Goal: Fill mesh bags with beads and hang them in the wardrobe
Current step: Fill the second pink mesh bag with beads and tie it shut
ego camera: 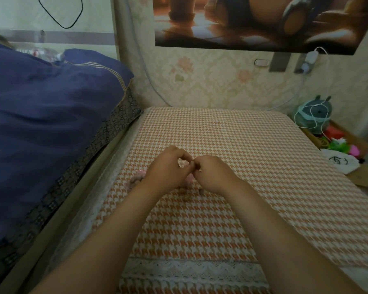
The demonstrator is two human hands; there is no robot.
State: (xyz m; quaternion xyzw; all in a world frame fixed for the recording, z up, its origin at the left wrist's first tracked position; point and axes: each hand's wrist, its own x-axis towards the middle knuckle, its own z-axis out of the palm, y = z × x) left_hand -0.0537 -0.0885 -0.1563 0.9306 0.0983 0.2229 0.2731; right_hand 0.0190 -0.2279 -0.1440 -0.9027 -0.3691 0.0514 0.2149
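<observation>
My left hand (168,168) and my right hand (212,174) meet above the middle of the table with the orange houndstooth cloth (253,166). Their fingertips pinch together on something small and pale, apparently the mouth or string of a mesh bag; the thing itself is almost hidden. A pinkish mesh bag with beads (138,177) lies on the cloth under my left wrist, and another pink bit (189,179) shows between my hands. Both are mostly covered by my arms.
A bed with a dark blue quilt (40,113) runs along the left side. At the right edge stand a teal round device with a white cable (312,115), bright plastic items (340,145) and a white bag (340,162). The wallpapered wall (210,85) is behind the table.
</observation>
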